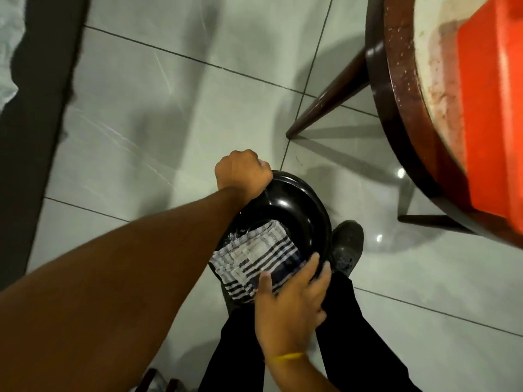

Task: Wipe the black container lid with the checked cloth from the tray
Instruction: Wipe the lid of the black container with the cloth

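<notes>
A round glossy black container lid (294, 202) is held in the air above the tiled floor, low in the middle of the head view. My left hand (243, 172) is closed on its far rim. A white cloth with dark checks (254, 258) lies folded on the lid's near part and hangs over its near edge. My right hand (291, 301) presses flat on the cloth at the near rim, fingers spread over cloth and lid. A yellow band circles that wrist.
A round dark wooden table (396, 89) stands at the right with an orange tray (492, 108) on its top and slanted legs (328, 103) reaching the floor. A dark strip (36, 114) runs down the left side. My black shoe (346, 244) and black trousers (353, 335) are below the lid.
</notes>
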Demonstrator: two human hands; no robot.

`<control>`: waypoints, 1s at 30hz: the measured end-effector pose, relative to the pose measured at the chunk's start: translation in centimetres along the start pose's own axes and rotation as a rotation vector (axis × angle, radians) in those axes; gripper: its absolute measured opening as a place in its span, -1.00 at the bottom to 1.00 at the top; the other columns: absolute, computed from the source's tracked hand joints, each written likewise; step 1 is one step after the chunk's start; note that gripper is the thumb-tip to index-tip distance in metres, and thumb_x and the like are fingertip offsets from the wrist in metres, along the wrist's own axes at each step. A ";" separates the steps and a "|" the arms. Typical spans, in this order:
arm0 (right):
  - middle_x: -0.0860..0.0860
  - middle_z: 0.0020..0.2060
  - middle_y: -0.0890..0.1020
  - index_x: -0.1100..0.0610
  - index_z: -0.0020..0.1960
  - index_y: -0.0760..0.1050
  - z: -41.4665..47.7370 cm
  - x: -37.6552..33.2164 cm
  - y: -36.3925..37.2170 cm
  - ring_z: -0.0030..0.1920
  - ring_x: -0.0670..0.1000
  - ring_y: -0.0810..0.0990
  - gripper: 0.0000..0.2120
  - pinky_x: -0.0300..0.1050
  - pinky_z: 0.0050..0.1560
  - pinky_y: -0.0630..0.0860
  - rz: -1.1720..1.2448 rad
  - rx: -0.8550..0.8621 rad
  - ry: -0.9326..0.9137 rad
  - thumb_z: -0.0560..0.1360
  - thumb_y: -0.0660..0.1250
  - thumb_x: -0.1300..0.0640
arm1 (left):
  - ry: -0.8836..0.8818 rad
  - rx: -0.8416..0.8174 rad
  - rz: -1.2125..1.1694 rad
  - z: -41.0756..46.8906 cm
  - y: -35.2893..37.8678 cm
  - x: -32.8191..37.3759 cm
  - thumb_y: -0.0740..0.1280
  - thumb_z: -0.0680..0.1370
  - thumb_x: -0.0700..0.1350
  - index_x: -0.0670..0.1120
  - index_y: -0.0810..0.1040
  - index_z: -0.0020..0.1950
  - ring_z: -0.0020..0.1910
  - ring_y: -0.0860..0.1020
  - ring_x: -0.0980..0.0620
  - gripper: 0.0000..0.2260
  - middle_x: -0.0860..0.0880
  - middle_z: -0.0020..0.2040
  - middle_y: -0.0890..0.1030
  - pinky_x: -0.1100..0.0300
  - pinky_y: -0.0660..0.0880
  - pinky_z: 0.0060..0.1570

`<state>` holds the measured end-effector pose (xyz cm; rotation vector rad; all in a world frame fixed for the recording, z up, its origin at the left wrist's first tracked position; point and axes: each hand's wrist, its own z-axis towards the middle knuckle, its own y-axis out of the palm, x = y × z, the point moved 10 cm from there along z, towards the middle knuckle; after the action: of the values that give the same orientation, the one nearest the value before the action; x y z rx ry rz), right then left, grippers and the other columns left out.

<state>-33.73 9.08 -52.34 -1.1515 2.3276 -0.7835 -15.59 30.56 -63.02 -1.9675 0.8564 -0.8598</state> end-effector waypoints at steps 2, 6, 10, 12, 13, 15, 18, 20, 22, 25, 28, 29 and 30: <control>0.04 0.74 0.15 -0.04 0.70 0.21 -1.1 -3.5 -1.7 0.74 0.14 0.16 -0.22 0.34 0.63 0.31 -0.294 0.080 -0.652 0.55 0.37 -0.20 | -0.007 0.001 -0.011 0.0 -0.1 -0.1 0.15 0.50 0.06 -0.06 0.51 -0.33 -0.39 0.50 -0.12 -0.70 -0.06 -0.36 0.56 0.13 0.29 -0.38; 0.13 0.72 0.24 0.07 0.64 0.35 -3.1 -4.6 4.3 0.75 0.20 0.13 -0.29 0.37 0.71 0.16 -0.907 -0.382 -1.722 0.56 0.38 -0.17 | -0.011 -0.049 0.000 0.3 0.5 -0.2 0.13 0.48 0.08 -0.07 0.52 -0.26 -0.30 0.53 -0.15 -0.70 -0.07 -0.29 0.57 0.08 0.38 -0.29; 0.07 0.77 0.14 0.05 0.72 0.24 0.6 -4.0 7.3 0.78 0.15 0.06 -0.25 0.27 0.74 0.09 -1.434 -0.465 -2.308 0.63 0.28 -0.24 | -0.009 -0.140 0.003 0.8 1.3 -0.5 0.12 0.48 0.10 -0.04 0.51 -0.18 -0.21 0.54 -0.16 -0.73 -0.06 -0.23 0.53 0.06 0.41 -0.23; 0.03 0.77 0.17 0.04 0.74 0.22 1.6 -4.6 7.7 0.77 0.10 0.09 -0.30 0.22 0.74 0.07 -1.353 -0.561 -2.413 0.70 0.18 -0.25 | -0.021 -0.178 -0.014 0.8 1.5 -0.6 0.13 0.48 0.10 -0.04 0.49 -0.19 -0.20 0.56 -0.15 -0.73 -0.06 -0.22 0.55 0.07 0.42 -0.23; 0.03 0.76 0.20 0.05 0.73 0.24 1.6 -4.8 8.0 0.77 0.10 0.11 -0.31 0.22 0.74 0.05 -1.278 -0.574 -2.435 0.70 0.17 -0.25 | -0.027 -0.192 -0.021 0.7 1.6 -0.6 0.14 0.47 0.09 -0.04 0.47 -0.23 -0.20 0.56 -0.14 -0.75 -0.06 -0.22 0.56 0.08 0.41 -0.24; 0.05 0.76 0.21 0.08 0.73 0.25 1.2 -5.0 9.0 0.77 0.10 0.10 -0.31 0.23 0.75 0.00 -1.175 -0.548 -2.410 0.70 0.20 -0.23 | -0.020 -0.220 -0.018 0.8 1.8 -0.2 0.18 0.48 0.08 -0.03 0.42 -0.26 -0.21 0.54 -0.13 -0.78 -0.03 -0.26 0.52 0.09 0.39 -0.27; 0.09 0.76 0.17 0.10 0.74 0.20 0.2 -5.5 10.5 0.78 0.12 0.05 -0.29 0.28 0.75 -0.04 -1.092 -0.471 -2.337 0.70 0.22 -0.20 | 0.001 -0.246 0.006 0.7 1.8 0.3 0.22 0.48 0.09 -0.03 0.45 -0.21 -0.18 0.56 -0.14 -0.78 -0.01 -0.27 0.48 0.07 0.45 -0.23; 0.11 0.74 0.24 0.11 0.73 0.25 -0.4 -7.1 10.6 0.76 0.14 0.11 -0.30 0.29 0.75 0.01 -0.944 -0.377 -2.214 0.70 0.24 -0.20 | 0.011 -0.255 0.008 0.8 1.9 0.7 0.24 0.46 0.09 -0.04 0.43 -0.26 -0.20 0.57 -0.14 -0.78 -0.02 -0.27 0.51 0.08 0.46 -0.24; 0.11 0.65 0.42 0.10 0.67 0.35 -0.7 -9.1 9.9 0.67 0.14 0.21 -0.32 0.26 0.72 0.13 -0.710 -0.224 -2.081 0.66 0.35 -0.20 | 0.012 -0.252 -0.001 0.8 1.8 0.8 0.27 0.44 0.07 -0.02 0.40 -0.30 -0.23 0.57 -0.12 -0.79 -0.02 -0.28 0.53 0.10 0.43 -0.29; 0.12 0.55 0.52 0.10 0.62 0.41 1.2 -11.4 8.5 0.62 0.19 0.35 -0.34 0.27 0.69 0.16 -0.542 0.008 -1.736 0.64 0.37 -0.23 | -0.015 -0.243 -0.045 1.1 1.5 0.2 0.31 0.42 0.06 -0.03 0.43 -0.30 -0.29 0.54 -0.07 -0.80 -0.03 -0.28 0.55 0.14 0.36 -0.36; 0.13 0.55 0.48 0.10 0.57 0.46 3.4 -12.4 7.1 0.64 0.19 0.34 -0.38 0.29 0.73 0.13 -0.484 0.155 -1.383 0.67 0.28 -0.26 | -0.049 -0.242 -0.095 1.1 1.3 -0.3 0.34 0.44 0.05 -0.03 0.43 -0.30 -0.33 0.50 -0.02 -0.80 -0.01 -0.29 0.55 0.17 0.29 -0.40; 0.12 0.55 0.46 0.11 0.56 0.45 3.4 -12.5 7.0 0.64 0.17 0.31 -0.39 0.28 0.73 0.15 -0.487 0.183 -1.341 0.67 0.27 -0.26 | -0.045 -0.241 -0.092 1.2 1.3 -0.2 0.34 0.44 0.04 -0.03 0.43 -0.30 -0.33 0.50 -0.02 -0.79 -0.02 -0.29 0.54 0.17 0.28 -0.40; 0.12 0.54 0.44 0.11 0.55 0.44 3.2 -12.6 7.1 0.64 0.16 0.29 -0.39 0.28 0.72 0.17 -0.497 0.199 -1.329 0.66 0.26 -0.26 | -0.037 -0.243 -0.084 1.1 1.3 -0.1 0.33 0.45 0.04 -0.03 0.43 -0.30 -0.33 0.49 -0.02 -0.79 -0.02 -0.29 0.54 0.17 0.27 -0.40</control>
<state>-28.77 21.88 -57.82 -1.4939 0.8704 -0.1943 -15.06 30.55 -64.65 -2.2370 0.8970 -0.7951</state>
